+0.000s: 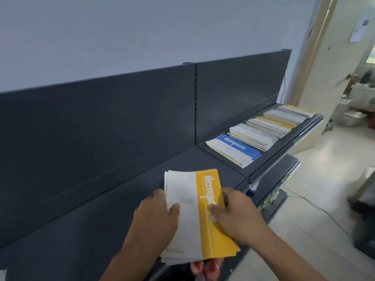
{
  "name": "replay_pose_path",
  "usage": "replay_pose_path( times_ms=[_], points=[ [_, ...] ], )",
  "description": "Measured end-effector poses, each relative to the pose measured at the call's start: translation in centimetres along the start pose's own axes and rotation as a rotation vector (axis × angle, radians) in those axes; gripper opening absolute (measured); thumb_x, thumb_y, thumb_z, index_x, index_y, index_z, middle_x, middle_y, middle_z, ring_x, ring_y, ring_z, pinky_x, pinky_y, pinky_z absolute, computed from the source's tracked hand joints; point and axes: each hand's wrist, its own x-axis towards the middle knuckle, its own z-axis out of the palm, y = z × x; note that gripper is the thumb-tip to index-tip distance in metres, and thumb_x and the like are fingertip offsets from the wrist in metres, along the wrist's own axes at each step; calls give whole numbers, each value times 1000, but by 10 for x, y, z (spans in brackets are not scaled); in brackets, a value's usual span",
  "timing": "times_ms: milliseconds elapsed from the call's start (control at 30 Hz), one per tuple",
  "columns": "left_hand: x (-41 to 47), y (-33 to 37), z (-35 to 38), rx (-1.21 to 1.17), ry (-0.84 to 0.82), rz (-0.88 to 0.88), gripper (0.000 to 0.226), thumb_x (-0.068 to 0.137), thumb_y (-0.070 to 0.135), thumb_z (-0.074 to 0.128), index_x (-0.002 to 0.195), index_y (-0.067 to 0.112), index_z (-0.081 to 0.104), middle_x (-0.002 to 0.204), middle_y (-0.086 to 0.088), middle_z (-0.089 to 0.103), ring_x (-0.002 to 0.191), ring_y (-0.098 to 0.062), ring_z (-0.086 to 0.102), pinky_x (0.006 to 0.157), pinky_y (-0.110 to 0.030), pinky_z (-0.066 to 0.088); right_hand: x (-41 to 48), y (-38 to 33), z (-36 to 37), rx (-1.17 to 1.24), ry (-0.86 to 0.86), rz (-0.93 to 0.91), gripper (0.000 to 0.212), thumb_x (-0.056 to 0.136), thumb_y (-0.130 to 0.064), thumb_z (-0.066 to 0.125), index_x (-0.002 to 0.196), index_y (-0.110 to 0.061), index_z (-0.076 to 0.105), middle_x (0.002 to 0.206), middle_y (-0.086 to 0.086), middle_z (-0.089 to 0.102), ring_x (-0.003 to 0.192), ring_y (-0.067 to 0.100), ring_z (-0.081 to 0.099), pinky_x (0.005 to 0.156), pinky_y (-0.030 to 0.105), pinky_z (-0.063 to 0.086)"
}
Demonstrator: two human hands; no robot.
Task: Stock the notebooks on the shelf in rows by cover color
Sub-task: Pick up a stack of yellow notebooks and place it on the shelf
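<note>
1. The fingers of my left hand grip the left edge of the yellow notebooks, thumb on the white part of the cover.
2. The fingers of my right hand pinch the yellow band from the right.
3. The stack is over the near front of the dark shelf.
4. Far right on the shelf lie a blue notebook and a row of stacks.

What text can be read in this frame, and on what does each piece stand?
"Notebook": white letters on the blue-and-white paper notebook lying on the dark grey metal shelf.
"Notebo": white letters on the yellow-and-white paper notebook topping the stack held by left hand and right hand, whose thumb hides the ending.
Small grey print on that cover's white half: too blurred.
White paper sheet on the far wall: too small.
</note>
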Motion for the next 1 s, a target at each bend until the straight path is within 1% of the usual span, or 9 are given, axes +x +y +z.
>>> replay_pose_path(
  times_ms=[200,333,433,500,633,733,800,900,1000],
  points=[
    [34,59,31,8,-38,45,22,97,43,52,107,24,52,101,9,61,86,-8,60,70,-26,49,29,41,-47,13,45,30,9,94,-35,63,97,-27,60,91,-10,68,78,4,63,57,20,43],
    [66,94,49,8,-71,79,22,96,43,53,105,22,52,100,8,62,84,-8,60,65,-24,48,56,62,-75,18,80,62,8,95,-35,63,98,-29,59,91,-14,66,78,0,60,56,19,40],
    [96,122,64,14,-90,97,24,97,43,54,107,22,52,100,7,61,80,-7,59,58,-21,43,83,76,-95,-15,121,92,12,94,-35,63,100,-25,59,93,-10,66,82,8,60,61,25,43],
    [115,143,73,6,-108,105,24,98,43,54,108,21,51,100,7,60,78,-7,58,54,-19,39,101,85,-110,-47,140,123,18,94,-35,62,105,-21,59,100,-5,66,89,16,61,69,31,47],
    [153,183,94,-4,-109,172,26,98,41,52,103,16,51,98,0,59,86,-20,59,63,-31,44,136,103,-142,-74,186,186,23,93,-38,62,108,-20,61,106,0,67,98,25,63,79,36,50],
    [182,213,111,2,-117,222,29,99,40,51,100,11,48,97,-5,58,88,-26,57,68,-35,44,158,117,-167,-72,234,226,21,91,-37,61,105,-21,61,106,1,67,100,27,63,86,44,54],
    [198,230,125,6,-119,267,29,99,38,50,100,9,47,95,-6,59,86,-26,55,68,-34,41,171,126,-182,-79,257,260,23,90,-36,61,106,-20,62,107,1,67,101,28,63,88,47,54],
    [221,256,147,-12,-119,318,27,100,36,50,96,10,44,92,-4,55,84,-24,50,69,-35,37,191,145,-203,-77,303,275,24,90,-37,60,107,-20,63,105,2,68,100,28,63,88,47,54],
    [241,285,164,8,-140,347,27,100,37,50,101,10,46,97,-6,57,85,-22,48,67,-35,37,207,164,-224,-69,321,305,27,91,-36,60,112,-19,62,107,3,68,100,28,63,88,48,55]
  ],
)
